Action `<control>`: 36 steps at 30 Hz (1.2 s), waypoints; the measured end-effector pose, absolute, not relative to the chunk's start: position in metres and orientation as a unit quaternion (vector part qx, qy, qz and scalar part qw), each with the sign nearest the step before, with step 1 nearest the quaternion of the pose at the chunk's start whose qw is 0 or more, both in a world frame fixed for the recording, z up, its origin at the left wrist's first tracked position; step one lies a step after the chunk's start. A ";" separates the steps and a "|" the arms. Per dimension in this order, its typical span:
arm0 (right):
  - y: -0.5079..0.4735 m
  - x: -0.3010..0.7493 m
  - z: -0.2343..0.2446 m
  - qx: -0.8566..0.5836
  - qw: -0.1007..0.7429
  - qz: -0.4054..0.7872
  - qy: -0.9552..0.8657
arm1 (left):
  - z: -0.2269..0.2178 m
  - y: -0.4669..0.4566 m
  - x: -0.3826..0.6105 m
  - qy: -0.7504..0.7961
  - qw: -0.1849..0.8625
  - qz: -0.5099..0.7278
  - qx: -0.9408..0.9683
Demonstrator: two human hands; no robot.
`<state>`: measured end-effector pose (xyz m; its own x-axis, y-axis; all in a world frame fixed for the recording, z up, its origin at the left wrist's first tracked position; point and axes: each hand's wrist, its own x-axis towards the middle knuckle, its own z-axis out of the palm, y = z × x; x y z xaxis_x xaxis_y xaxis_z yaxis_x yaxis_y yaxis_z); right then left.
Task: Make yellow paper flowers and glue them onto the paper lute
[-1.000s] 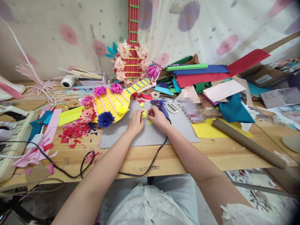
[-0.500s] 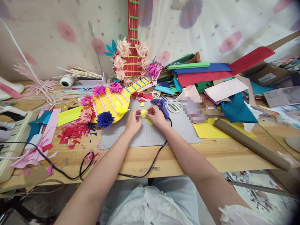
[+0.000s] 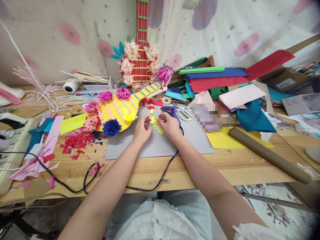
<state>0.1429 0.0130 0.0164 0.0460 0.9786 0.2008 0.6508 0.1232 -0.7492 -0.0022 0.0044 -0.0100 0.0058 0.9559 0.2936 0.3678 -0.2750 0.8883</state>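
My left hand (image 3: 142, 130) and my right hand (image 3: 170, 126) face each other low over the grey cutting mat (image 3: 130, 146). Between their fingertips is a small yellow paper petal (image 3: 153, 120), with the fingers of both hands curled in and pinched at its edges. A second yellow paper piece (image 3: 159, 128) shows just under the right fingers. One more yellow scrap (image 3: 151, 112) lies beyond. Left of my hands rests a yellow paper-covered instrument (image 3: 133, 106) with paper flowers and strings. A blue glue gun (image 3: 170, 109) lies behind my right hand, which partly hides it.
Scissors (image 3: 185, 114) and a white ring-shaped spool (image 3: 166, 100) are near the mat's back edge. A black cord (image 3: 163, 173) crosses the front. Red scraps (image 3: 77, 141) are at left, coloured paper (image 3: 217, 83) at back right, a brown roll (image 3: 270, 155) at right. A red instrument (image 3: 141, 63) stands behind.
My right fingers have shifted slightly, and the yellow pieces between my hands are a little more exposed. Both hands otherwise stay in the same place.
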 end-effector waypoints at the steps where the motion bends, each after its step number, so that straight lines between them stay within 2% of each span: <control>1: 0.014 0.143 0.015 -0.609 0.390 0.259 -0.641 | -0.011 0.005 -0.001 0.514 0.317 0.486 0.632; 5: 0.016 0.140 0.009 -0.544 0.449 0.428 -0.565 | -0.015 0.009 0.003 0.487 0.401 0.533 0.564; 11: 0.017 0.136 0.008 -0.512 0.440 0.498 -0.545 | -0.010 0.012 0.006 0.499 0.469 0.552 0.476; 15: 0.014 0.164 0.030 -0.480 0.364 0.514 -0.611 | -0.004 0.011 0.005 0.505 0.497 0.556 0.435; 17: 0.011 0.189 0.044 -0.499 0.278 0.503 -0.649 | -0.003 0.010 0.004 0.503 0.511 0.557 0.419; 20: 0.013 0.222 0.055 -0.568 0.225 0.425 -0.668 | -0.003 0.012 0.005 0.508 0.517 0.556 0.407; 24: 0.025 0.226 0.041 -0.662 0.255 0.231 -0.666 | -0.004 0.013 0.006 0.518 0.509 0.555 0.406; 28: 0.038 0.202 0.015 -0.674 0.272 0.171 -0.665 | -0.006 0.012 0.006 0.519 0.508 0.552 0.410; 31: 0.042 0.193 0.004 -0.707 0.310 0.194 -0.605 | -0.006 0.012 0.006 0.521 0.506 0.552 0.408; 36: 0.028 0.204 0.017 -0.620 0.403 0.359 -0.569 | -0.006 0.013 0.006 0.527 0.504 0.553 0.404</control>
